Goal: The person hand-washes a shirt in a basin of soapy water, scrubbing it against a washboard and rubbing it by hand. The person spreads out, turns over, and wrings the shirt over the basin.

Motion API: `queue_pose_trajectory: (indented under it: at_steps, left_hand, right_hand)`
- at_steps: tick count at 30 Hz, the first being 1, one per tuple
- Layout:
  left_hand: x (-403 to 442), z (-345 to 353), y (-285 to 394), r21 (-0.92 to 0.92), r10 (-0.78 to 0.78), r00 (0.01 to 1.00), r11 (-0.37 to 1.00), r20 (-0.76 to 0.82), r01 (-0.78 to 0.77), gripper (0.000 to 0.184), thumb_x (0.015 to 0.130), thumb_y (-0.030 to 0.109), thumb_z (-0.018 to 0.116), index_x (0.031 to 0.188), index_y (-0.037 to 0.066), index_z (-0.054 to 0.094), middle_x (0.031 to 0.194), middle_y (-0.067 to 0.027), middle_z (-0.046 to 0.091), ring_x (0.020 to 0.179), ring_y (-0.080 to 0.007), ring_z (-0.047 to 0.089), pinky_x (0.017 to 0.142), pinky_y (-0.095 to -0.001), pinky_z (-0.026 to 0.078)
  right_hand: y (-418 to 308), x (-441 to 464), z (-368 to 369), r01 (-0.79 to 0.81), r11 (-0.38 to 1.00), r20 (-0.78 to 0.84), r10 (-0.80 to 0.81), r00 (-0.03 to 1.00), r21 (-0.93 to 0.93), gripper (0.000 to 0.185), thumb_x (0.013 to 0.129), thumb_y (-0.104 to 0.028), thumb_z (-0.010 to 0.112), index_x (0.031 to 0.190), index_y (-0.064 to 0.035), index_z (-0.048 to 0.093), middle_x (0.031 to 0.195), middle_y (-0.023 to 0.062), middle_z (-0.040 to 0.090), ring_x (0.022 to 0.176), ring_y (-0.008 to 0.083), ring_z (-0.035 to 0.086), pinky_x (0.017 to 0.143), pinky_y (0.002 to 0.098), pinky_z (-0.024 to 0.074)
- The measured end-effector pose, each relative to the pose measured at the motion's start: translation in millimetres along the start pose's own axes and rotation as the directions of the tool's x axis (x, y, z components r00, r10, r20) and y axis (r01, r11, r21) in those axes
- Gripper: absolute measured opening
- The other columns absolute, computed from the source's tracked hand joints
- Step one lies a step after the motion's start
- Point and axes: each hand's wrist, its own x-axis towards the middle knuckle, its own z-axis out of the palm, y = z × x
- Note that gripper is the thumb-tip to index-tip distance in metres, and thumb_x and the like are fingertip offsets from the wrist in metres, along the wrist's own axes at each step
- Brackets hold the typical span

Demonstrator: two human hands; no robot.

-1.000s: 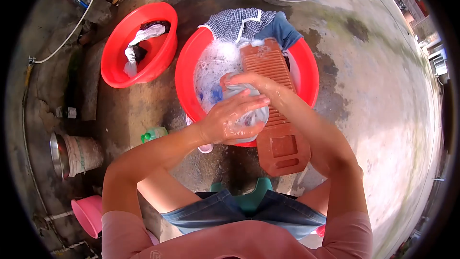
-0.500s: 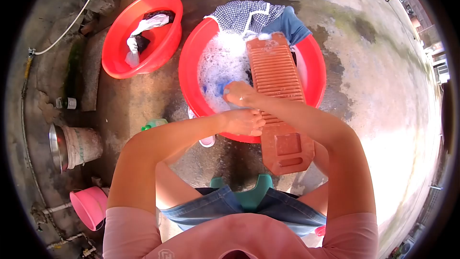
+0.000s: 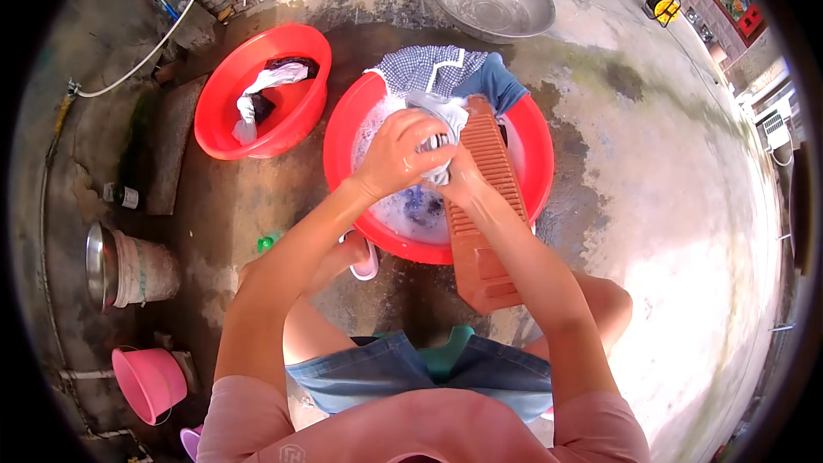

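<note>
Both my hands are raised over the large red basin [image 3: 336,133], closed around a wet light-grey cloth [image 3: 443,110]. My left hand [image 3: 401,153] wraps it from the left, fingers curled over. On the other side my right hand [image 3: 464,178] grips its lower part, with its fingers partly hidden. A ribbed brown washboard [image 3: 482,197] leans in the basin just under my right forearm. Foamy water [image 3: 396,206] with something bluish in it shows below my hands. Checked cloth [image 3: 420,69] and blue cloth [image 3: 493,84] hang over the far rim.
A second red basin [image 3: 210,120] holding white and dark cloth stands at the left. Beyond the washing lies a metal basin [image 3: 493,4]. Along the left are a whitish bucket [image 3: 150,267] and a pink bucket [image 3: 150,384]. Beneath me is a green stool [image 3: 446,356].
My hands have risen from low over the near side of the basin and now hold up the grey cloth together. My forearms no longer overlap. The view has tilted up slightly.
</note>
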Motion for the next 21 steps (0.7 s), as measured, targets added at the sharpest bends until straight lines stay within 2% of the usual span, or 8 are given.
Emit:
queue_pose_trajectory:
  at_steps: [3,6,9,10,12,14,16,21]
  left_hand:
    - [15.7,2.1,21.1,-0.166,-0.357,0.934,0.923,-0.034,0.347,0.041,0.058,0.010,0.071,0.096,0.014,0.055,0.105,-0.0072,0.048,0.100,-0.0297,0.045,0.084,-0.0404,0.040]
    - [13.3,-1.1,37.4,-0.259,-0.589,0.808,0.777,0.025,0.574,0.044,0.061,0.005,0.070,0.101,0.011,0.052,0.108,-0.0118,0.046,0.105,-0.0301,0.043,0.087,-0.0380,0.039]
    - [7.0,-9.6,33.6,-0.416,-0.790,0.613,0.552,0.016,0.722,0.042,0.066,0.007,0.066,0.104,0.010,0.049,0.109,-0.0123,0.043,0.107,-0.0287,0.043,0.089,-0.0365,0.037]
    - [3.0,-14.1,25.5,-0.501,-0.854,0.520,0.441,0.021,0.745,0.041,0.067,0.009,0.065,0.105,0.011,0.049,0.108,-0.0116,0.043,0.106,-0.0283,0.042,0.090,-0.0361,0.036]
    - [-0.3,-41.8,12.2,-0.770,-0.938,0.023,-0.270,0.346,0.579,0.035,0.079,0.022,0.055,0.112,0.014,0.046,0.112,-0.0086,0.048,0.102,-0.0248,0.050,0.085,-0.0381,0.041]
    - [-30.1,-54.2,-22.0,-0.757,-0.852,-0.073,-0.497,0.519,0.424,0.035,0.083,0.026,0.052,0.115,0.015,0.047,0.112,-0.0062,0.053,0.099,-0.0222,0.054,0.084,-0.0381,0.043]
    - [-38.4,-73.0,-27.3,-0.754,-0.771,0.134,-0.545,0.623,0.367,0.038,0.083,0.028,0.051,0.117,0.012,0.047,0.110,-0.0043,0.056,0.100,-0.0200,0.054,0.085,-0.0374,0.043]
    - [-15.2,-106.2,-3.3,-0.647,-0.744,0.253,-0.301,0.619,0.700,0.036,0.085,0.029,0.053,0.116,0.010,0.051,0.105,-0.0033,0.059,0.100,-0.0150,0.055,0.083,-0.0348,0.045]
  right_hand:
    - [5.2,0.3,-6.5,0.112,0.891,-0.114,-0.179,0.977,-0.441,0.035,0.093,-0.035,0.029,0.093,-0.0089,0.052,0.064,0.0015,0.053,0.039,0.0101,0.043,0.032,0.0254,0.0285]
    - [5.3,1.7,-10.1,0.244,0.733,-0.104,-0.395,0.913,-0.635,0.040,0.093,-0.040,0.029,0.092,-0.0066,0.052,0.064,0.0035,0.052,0.041,0.0104,0.045,0.033,0.0251,0.0306]
    - [-18.0,-11.2,-5.2,-0.015,0.625,-0.159,-0.176,0.971,-0.780,0.050,0.087,-0.051,0.039,0.095,-0.0040,0.052,0.064,0.0043,0.052,0.045,0.0093,0.046,0.035,0.0230,0.0319]
    - [-35.4,-22.7,4.0,-0.078,0.543,-0.162,-0.108,0.981,-0.836,0.052,0.086,-0.053,0.041,0.097,-0.0033,0.052,0.064,0.0042,0.052,0.046,0.0090,0.046,0.036,0.0226,0.0322]
    - [-80.1,-48.7,6.9,-0.023,0.592,0.012,0.054,0.998,-0.806,0.045,0.081,-0.040,0.058,0.102,-0.0012,0.050,0.067,0.0031,0.052,0.051,0.0086,0.046,0.041,0.0210,0.0341]
    - [-112.3,-75.7,18.8,0.042,0.506,0.027,-0.036,0.999,-0.861,0.035,0.079,-0.029,0.063,0.102,-0.0052,0.051,0.069,0.0011,0.051,0.052,0.0079,0.045,0.044,0.0197,0.0329]
    - [-139.5,-93.8,30.5,0.201,0.358,0.163,-0.133,0.978,-0.912,0.036,0.076,-0.023,0.067,0.102,-0.0047,0.051,0.073,0.0025,0.054,0.056,0.0081,0.050,0.048,0.0188,0.0357]
    - [-200.5,-137.9,87.1,0.402,0.212,0.300,-0.390,0.870,-0.890,0.037,0.074,-0.024,0.071,0.098,-0.0031,0.053,0.077,0.0030,0.060,0.067,0.0086,0.058,0.059,0.0188,0.0458]
